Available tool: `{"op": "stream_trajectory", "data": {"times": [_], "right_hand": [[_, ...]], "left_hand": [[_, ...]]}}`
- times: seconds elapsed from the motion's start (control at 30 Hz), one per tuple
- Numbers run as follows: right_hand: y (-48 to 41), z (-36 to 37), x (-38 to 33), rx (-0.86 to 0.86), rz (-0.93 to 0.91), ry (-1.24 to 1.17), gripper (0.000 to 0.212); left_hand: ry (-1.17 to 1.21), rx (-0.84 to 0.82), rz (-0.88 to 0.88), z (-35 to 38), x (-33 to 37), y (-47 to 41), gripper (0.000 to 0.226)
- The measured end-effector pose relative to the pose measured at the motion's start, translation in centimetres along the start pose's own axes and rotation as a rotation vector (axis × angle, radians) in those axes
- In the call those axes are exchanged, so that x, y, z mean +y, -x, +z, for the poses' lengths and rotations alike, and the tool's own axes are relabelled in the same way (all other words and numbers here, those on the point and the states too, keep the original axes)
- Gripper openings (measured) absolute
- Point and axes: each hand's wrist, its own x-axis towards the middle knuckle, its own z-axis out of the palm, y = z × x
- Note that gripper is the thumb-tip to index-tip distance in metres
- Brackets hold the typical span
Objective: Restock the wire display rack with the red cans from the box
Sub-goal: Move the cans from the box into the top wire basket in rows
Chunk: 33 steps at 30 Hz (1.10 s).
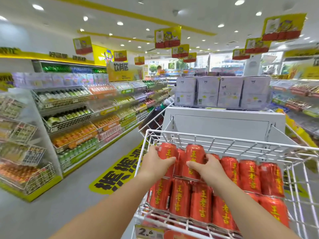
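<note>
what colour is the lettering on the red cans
Yellow, running down each of the red cans; it shows best in the head view.

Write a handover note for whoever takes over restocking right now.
Left hand grips one red can; right hand grips a second red can, both at the upper left of the wire display rack.
Front row and the upper row to the right hold cans.
Left to do: set these two down, then fill the bare wire behind.
The box is out of view.

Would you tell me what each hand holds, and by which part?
Left hand grips the leftmost can by its side; right hand grips the next can likewise.
</note>
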Motion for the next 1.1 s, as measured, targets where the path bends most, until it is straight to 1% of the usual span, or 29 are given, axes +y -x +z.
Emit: {"op": "stream_trajectory", "data": {"times": [0.1,0.23,0.27,0.37,0.4,0.43,0.6,0.67,0.73,0.87,0.93,1.0,1.1], "right_hand": [[-1.2,0.5,0.2,0.038,0.011,0.019,0.067],[-1.9,1.0,0.7,0.031,-0.013,0.087,0.080],[-1.9,1.2,0.9,0.035,-0.019,0.100,0.082],[-1.8,1.6,1.3,0.044,-0.027,0.085,0.086],[-1.8,1.8,1.4,0.045,-0.031,0.092,0.089],[-1.8,1.9,1.5,0.049,-0.036,0.100,0.093],[-1.9,2.3,1.7,0.066,-0.067,0.142,0.101],[-1.8,2.5,1.6,0.062,-0.086,0.197,0.096],[-1.8,2.7,1.4,0.050,-0.126,0.237,0.087],[-1.4,3.1,1.4,0.073,-0.163,0.369,0.092],[-1.2,3.0,1.3,0.050,-0.135,0.369,0.095],[-0.9,2.9,1.1,0.009,-0.117,0.381,0.096],[0.0,2.5,0.9,-0.014,-0.107,0.509,0.094]], "left_hand": [[-0.001,0.033,-0.032,0.8,0.5,-1.2,0.055],[-0.037,-0.001,-0.032,1.6,0.4,-2.0,0.052],[-0.040,-0.010,-0.031,1.7,0.2,-2.1,0.048],[-0.046,-0.028,0.017,2.0,-0.4,-2.4,0.023],[-0.052,-0.036,0.025,2.1,-0.5,-2.6,0.019],[-0.060,-0.049,0.024,2.1,-0.7,-2.8,0.020],[-0.183,-0.054,0.031,2.1,-1.4,-2.9,0.031],[-0.219,-0.043,0.037,2.1,-1.4,-2.9,0.035],[-0.205,-0.032,0.039,2.0,-1.4,-2.6,0.037],[-0.221,-0.093,0.067,1.6,-1.5,-1.8,0.044],[-0.292,-0.146,0.094,1.4,-1.7,-1.1,0.054],[-0.395,-0.196,0.124,1.2,-2.0,-0.4,0.070],[-0.595,-0.269,0.143,0.9,-2.3,1.1,0.095]]}}
